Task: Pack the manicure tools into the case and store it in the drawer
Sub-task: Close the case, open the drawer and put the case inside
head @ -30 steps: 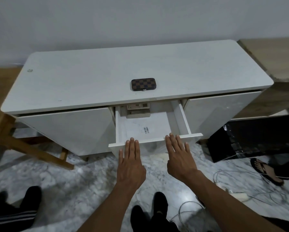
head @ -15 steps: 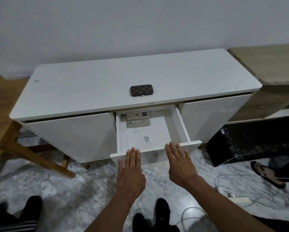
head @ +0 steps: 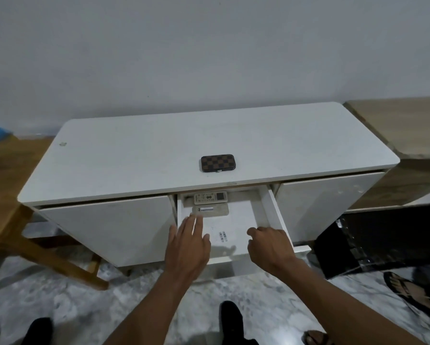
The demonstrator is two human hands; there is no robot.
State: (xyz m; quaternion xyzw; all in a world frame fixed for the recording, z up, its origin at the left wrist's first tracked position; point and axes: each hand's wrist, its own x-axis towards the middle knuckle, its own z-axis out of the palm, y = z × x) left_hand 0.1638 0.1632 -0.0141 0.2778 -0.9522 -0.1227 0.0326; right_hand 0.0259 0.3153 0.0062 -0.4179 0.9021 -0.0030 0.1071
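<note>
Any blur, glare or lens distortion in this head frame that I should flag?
Head view: left hand has motion-blurred fingertips; right hand is sharper. Wide-angle bowing curves the cabinet top. Light is dim and flat, no glare; the case reads clearly, and soft hand shadows fall in the drawer.

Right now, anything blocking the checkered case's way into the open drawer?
Nothing visible. The case lies shut on the cabinet top, the drawer is open with bare floor; the remote sits at its back.
</note>
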